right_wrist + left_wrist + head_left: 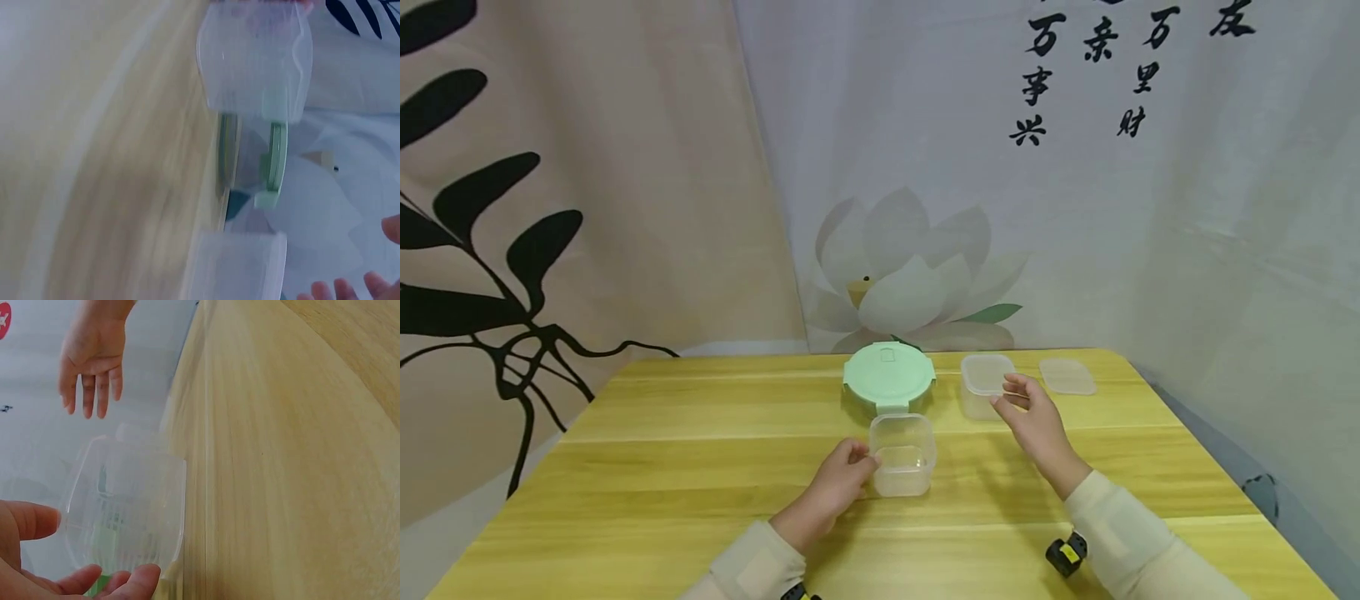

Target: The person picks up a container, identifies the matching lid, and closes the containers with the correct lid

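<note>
A clear square plastic container (902,475) stands on the table in front of a round green-lidded box (889,372). At its left side is my left hand (838,479), thumb and fingers apart; in the left wrist view the fingertips (145,581) overlap its lower edge. Whether they press on its wall I cannot tell. My right hand (1037,421) hovers by the right front of a second translucent container (981,402) with a pale top. Its fingers are loosely extended and hold nothing; the left wrist view shows them hanging straight, apart from the clear container.
A flat translucent square lid (1067,377) lies at the back right of the wooden table (662,483). Behind the table's far edge hangs a printed curtain (925,125) with a flower and black characters.
</note>
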Tool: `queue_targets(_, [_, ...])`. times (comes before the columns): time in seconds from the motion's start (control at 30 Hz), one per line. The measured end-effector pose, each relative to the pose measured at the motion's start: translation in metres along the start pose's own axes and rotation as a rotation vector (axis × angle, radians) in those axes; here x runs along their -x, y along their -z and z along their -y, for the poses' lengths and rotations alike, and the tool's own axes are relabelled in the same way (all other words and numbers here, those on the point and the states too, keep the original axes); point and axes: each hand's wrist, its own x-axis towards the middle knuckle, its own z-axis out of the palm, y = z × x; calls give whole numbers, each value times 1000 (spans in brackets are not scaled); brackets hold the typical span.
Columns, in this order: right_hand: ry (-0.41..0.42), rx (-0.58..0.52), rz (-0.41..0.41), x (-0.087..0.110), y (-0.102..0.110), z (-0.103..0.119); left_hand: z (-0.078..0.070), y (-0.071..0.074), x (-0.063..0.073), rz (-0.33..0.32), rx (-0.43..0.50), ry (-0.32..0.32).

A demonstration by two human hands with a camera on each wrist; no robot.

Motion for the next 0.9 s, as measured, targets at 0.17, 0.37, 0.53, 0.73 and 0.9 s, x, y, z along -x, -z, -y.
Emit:
queue_targets(0.17, [7, 22, -30, -11, 12, -7, -1, 2, 1, 3, -1, 11])
queue_targets(0.37, [-4, 51, -79, -21, 26, -19, -1, 2, 0, 7, -3, 22])
queue_targets(0.53, [-7, 47, -122, -31, 35, -27, -2, 2, 0, 4, 1, 28])
queue_targets(0.73, [-46, 17, -187, -44, 46, -37, -2, 2, 0, 20, -2, 35])
queue_targets(0.9, [-86, 13, -236, -56, 56, -46, -2, 1, 0, 25, -3, 27])
